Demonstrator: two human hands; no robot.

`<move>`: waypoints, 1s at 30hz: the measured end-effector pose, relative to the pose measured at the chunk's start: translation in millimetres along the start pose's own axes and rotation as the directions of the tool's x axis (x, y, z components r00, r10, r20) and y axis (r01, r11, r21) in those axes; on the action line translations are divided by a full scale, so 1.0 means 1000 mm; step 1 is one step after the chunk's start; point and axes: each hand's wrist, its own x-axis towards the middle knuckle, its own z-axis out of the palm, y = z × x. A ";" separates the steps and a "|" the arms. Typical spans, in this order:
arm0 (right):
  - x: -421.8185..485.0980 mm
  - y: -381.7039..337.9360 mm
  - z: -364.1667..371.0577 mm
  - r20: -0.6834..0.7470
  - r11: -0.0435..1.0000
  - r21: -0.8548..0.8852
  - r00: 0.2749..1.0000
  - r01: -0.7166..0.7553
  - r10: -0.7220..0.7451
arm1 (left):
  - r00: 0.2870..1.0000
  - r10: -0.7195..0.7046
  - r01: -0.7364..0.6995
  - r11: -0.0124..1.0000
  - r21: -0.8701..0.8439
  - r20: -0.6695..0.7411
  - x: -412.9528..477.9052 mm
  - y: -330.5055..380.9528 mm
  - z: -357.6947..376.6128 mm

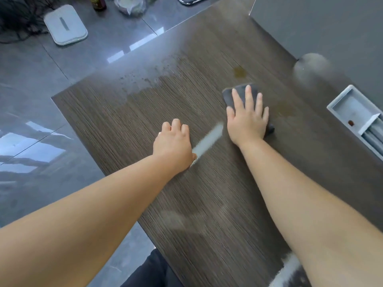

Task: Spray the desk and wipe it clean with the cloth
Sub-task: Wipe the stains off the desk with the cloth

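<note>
Dark wood-grain laminate covers the desk (145, 125), its grain running away from the viewer toward the far edge. A folded grey cloth (241, 91) lies on the right-hand part of the top. The right hand (247, 123) lies flat on it, fingers straight and spread, palm down. The cloth's far corner shows past the fingertips and a dark fold shows by the heel of the hand.

The left hand (173, 141) rests on the bare desk just left of the cloth, with its fingers curled under and knuckles up. A pale blurred streak (208, 140) runs from its thumb side toward the right hand. I cannot tell whether this is something held or only glare.

Beyond the cloth sits a small brownish stain (239, 71). To its left, near the far edge, a wet film with scattered droplets (145, 82) catches the light.

At the right, a light grey recessed tray (354, 105) is set into the top, with a small brown speck (350, 122) in it. A dark grey panel (321, 27) stands behind the desk.

The floor (41, 100) is glossy grey tile showing bright window reflections. A flat white pad (65, 24) lies on it at the upper left.
</note>
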 end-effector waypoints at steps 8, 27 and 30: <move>0.003 -0.035 0.008 0.005 0.971 -0.021 0.971 0.239 -0.239 | 0.999 -0.034 0.034 0.999 -0.026 0.034 0.005 0.005 -0.004; 0.095 -0.004 -0.020 0.079 1.000 0.001 0.997 0.003 -0.004 | 0.975 -0.081 0.069 0.996 0.064 0.209 0.029 0.026 -0.015; 0.055 0.005 -0.014 0.041 0.994 0.029 0.994 -0.102 0.101 | 0.971 -0.085 0.073 0.996 0.060 0.222 0.029 0.028 -0.014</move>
